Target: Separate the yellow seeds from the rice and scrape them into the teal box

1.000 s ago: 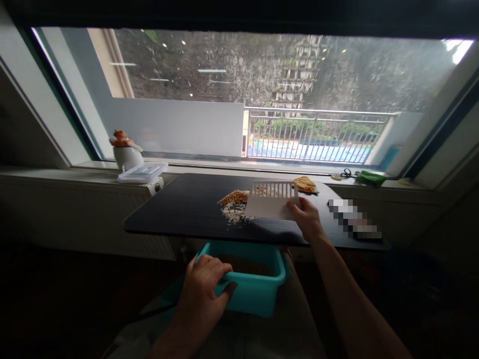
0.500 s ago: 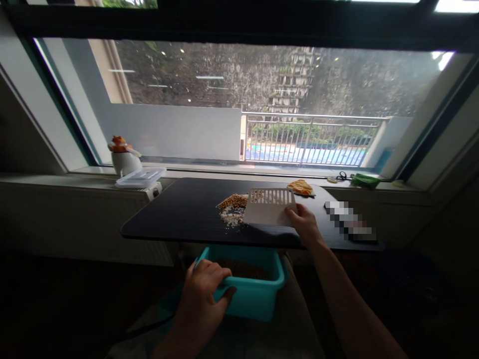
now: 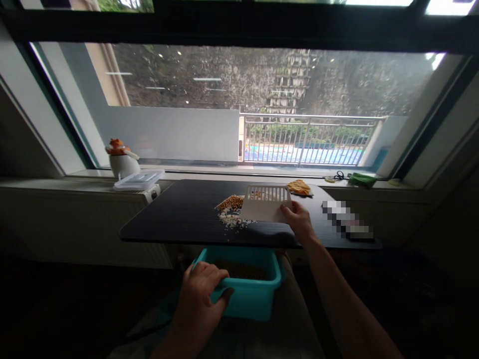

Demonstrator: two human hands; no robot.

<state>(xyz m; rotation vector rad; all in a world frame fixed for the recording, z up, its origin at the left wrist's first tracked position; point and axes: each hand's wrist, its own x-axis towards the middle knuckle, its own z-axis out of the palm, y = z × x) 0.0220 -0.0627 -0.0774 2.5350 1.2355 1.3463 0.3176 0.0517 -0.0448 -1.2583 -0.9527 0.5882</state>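
My right hand (image 3: 299, 219) is closed on the right edge of a flat white slotted scraper (image 3: 264, 208), held just over the dark table. Its slots point away from me. Left of the scraper, partly behind it, lies a heap of yellow-brown kernels (image 3: 231, 202). Nearer to me are scattered white grains (image 3: 231, 219). My left hand (image 3: 205, 286) grips the near-left rim of a turquoise tub (image 3: 250, 299), fingers over the edge and thumb outside. Inside the tub, below the table edge, are many small brown grains (image 3: 241, 269).
A folded yellow cloth (image 3: 298, 187) lies at the back right of the black table (image 3: 160, 214), with a blurred-out flat object (image 3: 348, 219) to its right. A clear plastic lid (image 3: 139, 180) and a white pot-like figure (image 3: 123, 162) stand left. Scissors (image 3: 339, 175) and a green packet (image 3: 361, 180) rest on the sill.
The scraper in my right hand has shifted slightly left and away from me. More white grains show below its lower left edge. My left hand stays on the tub rim.
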